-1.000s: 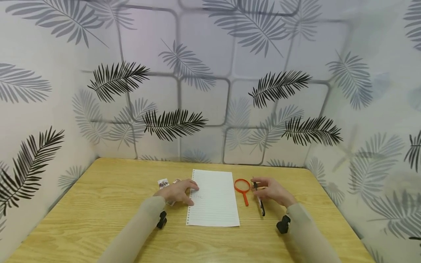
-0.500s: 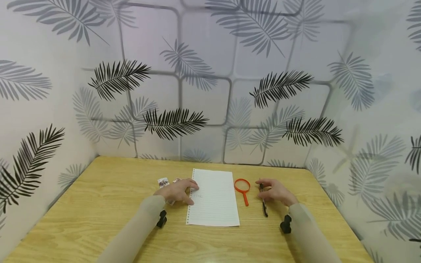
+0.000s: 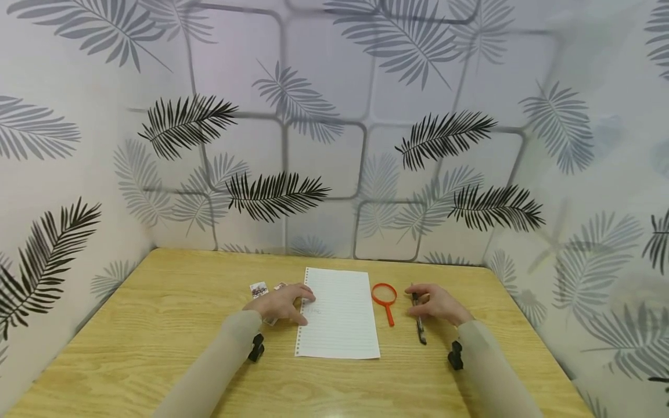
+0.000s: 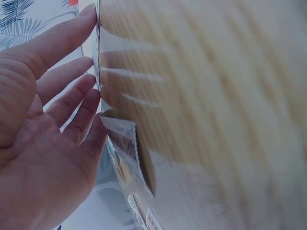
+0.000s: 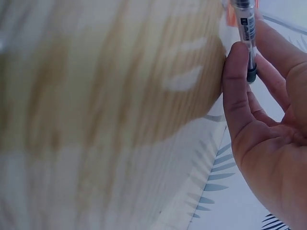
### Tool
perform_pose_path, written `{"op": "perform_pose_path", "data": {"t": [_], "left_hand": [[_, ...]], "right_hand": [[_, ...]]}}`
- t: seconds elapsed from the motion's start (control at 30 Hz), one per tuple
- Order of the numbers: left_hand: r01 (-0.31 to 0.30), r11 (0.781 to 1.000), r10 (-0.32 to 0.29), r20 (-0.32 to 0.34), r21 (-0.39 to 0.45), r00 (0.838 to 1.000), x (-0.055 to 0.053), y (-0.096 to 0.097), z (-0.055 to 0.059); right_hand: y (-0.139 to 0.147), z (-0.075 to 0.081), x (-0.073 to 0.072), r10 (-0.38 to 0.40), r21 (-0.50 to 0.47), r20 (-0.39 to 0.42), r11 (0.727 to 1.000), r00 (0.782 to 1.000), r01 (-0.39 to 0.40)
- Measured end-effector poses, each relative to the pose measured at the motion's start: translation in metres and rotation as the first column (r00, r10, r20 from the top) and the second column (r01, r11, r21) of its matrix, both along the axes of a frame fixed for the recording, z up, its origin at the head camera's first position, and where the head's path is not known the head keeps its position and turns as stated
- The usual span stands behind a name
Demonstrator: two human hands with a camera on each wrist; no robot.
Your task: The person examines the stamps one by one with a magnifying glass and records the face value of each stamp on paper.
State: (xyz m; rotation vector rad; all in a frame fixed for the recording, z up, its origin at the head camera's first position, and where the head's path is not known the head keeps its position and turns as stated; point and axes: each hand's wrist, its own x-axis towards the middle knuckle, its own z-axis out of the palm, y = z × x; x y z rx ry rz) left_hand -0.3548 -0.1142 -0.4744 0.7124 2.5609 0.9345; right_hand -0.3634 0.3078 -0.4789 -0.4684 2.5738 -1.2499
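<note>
My left hand [image 3: 280, 303] rests with its fingers spread at the left edge of a ruled sheet of paper [image 3: 342, 331], thumb apart from the fingers. Faint handwriting marks the sheet. Beside and partly under this hand lie small printed postage stamps [image 3: 258, 289] with perforated edges; in the left wrist view one stamp [image 4: 123, 139] curls up off the table. Right of the sheet, my right hand [image 3: 438, 305] holds a pen [image 3: 421, 332] between thumb and fingers. Its clear barrel [image 5: 247, 28] shows in the right wrist view, a dark end near the fingertips.
A red magnifying glass [image 3: 389, 314] lies between the sheet and my right hand. Everything sits on a wood-grain table [image 3: 183, 302], backed by leaf-patterned walls [image 3: 324, 226]. Black camera mounts [image 3: 456, 355] are worn at both wrists.
My right hand has shifted slightly right with the pen, which now points more directly toward me. The left hand, sheet, stamps and magnifying glass keep their places.
</note>
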Motion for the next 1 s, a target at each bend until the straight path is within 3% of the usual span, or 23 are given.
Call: {"op": "perform_pose_path", "data": {"t": [0.2, 0.43, 0.6, 1.0], "left_hand": [[0.003, 1.0, -0.003, 0.005, 0.006, 1.0, -0.0009, -0.0012, -0.0026], [0.009, 1.0, -0.01, 0.003, 0.015, 1.0, 0.0003, -0.0007, -0.0003], [0.006, 1.0, -0.006, 0.011, 0.01, 1.0, 0.0005, 0.0, 0.0007], [-0.006, 1.0, 0.006, -0.003, -0.02, 1.0, 0.0004, 0.0025, 0.0026]], "right_hand": [[-0.0019, -0.0001, -0.0003, 0.025, 0.043, -0.04, 0.999, 0.999, -0.023], [-0.004, -0.0045, -0.0034, -0.013, 0.1, -0.07, 0.995, 0.997, 0.02], [-0.0034, -0.006, -0.0039, 0.003, 0.11, -0.09, 0.994, 0.996, 0.007], [0.0008, -0.0019, 0.0032, 0.02, -0.028, 0.01, 0.999, 1.0, -0.02]]}}
